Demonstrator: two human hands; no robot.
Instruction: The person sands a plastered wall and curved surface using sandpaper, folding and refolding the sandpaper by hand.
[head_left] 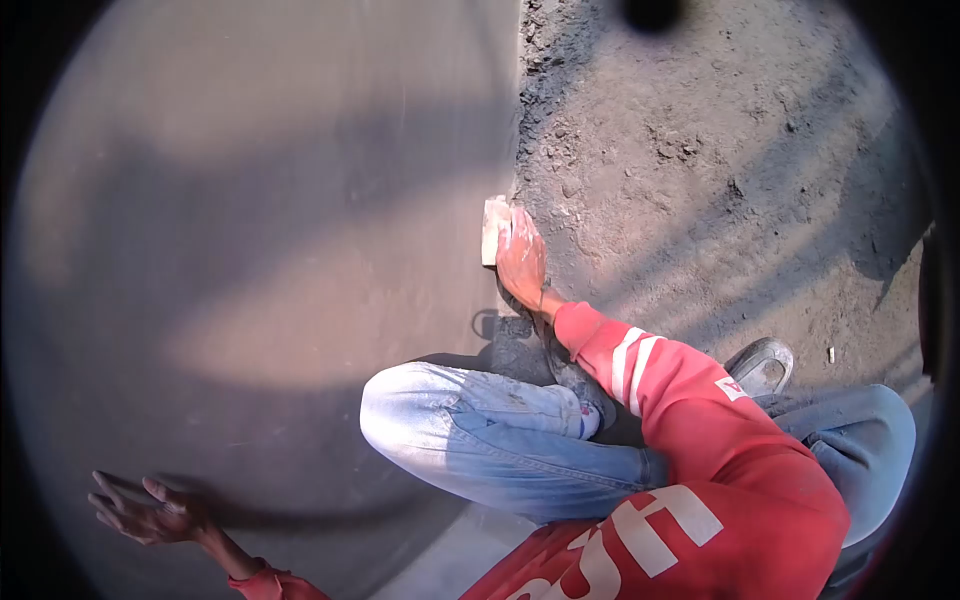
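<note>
My right hand (521, 262) is closed on a pale, rectangular float (493, 232), whose underside is hidden. The float rests on the edge of a smooth grey cement surface (300, 250), where it meets the rough ground. Pale smears mark the fingers of that hand. At the lower left, my left hand (150, 512) holds nothing, its fingers spread apart. It is over or beside the smooth surface, with its shadow close by; whether it touches cannot be told.
Rough, crumbly ground (690, 170) lies to the right, with loose clods along the border. My bent knee (410, 400) reaches over the smooth surface. A shoe (765, 367) stands on the ground, and a small white bit (830, 354) lies farther right.
</note>
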